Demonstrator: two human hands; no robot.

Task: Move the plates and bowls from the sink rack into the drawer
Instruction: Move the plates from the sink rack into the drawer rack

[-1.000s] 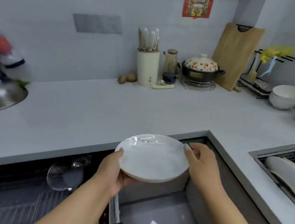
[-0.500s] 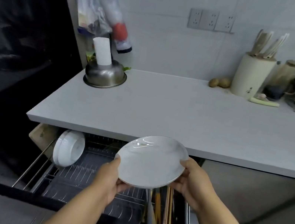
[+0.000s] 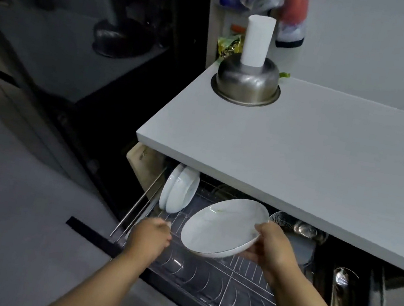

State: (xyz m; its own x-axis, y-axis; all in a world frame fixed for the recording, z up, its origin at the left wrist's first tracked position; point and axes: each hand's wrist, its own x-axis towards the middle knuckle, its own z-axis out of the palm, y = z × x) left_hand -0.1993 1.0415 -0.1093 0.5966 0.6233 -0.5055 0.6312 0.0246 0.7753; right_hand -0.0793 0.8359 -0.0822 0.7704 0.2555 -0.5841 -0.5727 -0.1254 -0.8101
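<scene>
A white marbled plate (image 3: 223, 226) is tilted over the pulled-out drawer (image 3: 221, 287), which has a wire dish rack inside. My right hand (image 3: 272, 250) grips the plate's right rim. My left hand (image 3: 150, 236) is off the plate, just to its left, fingers loosely curled above the rack wires and holding nothing. Two white dishes (image 3: 178, 193) stand on edge at the drawer's far left end. The sink rack is out of view.
The grey countertop (image 3: 302, 153) overhangs the drawer's back. An upturned steel bowl (image 3: 247, 85) with a paper roll (image 3: 257, 42) on it sits at the counter's corner. A glass lid (image 3: 282, 218) and utensils (image 3: 341, 285) lie in the drawer's right part. A dark cabinet stands to the left.
My view swung left and down toward the drawer. The plate came down over the rack. My left hand let go of the plate; my right hand keeps hold.
</scene>
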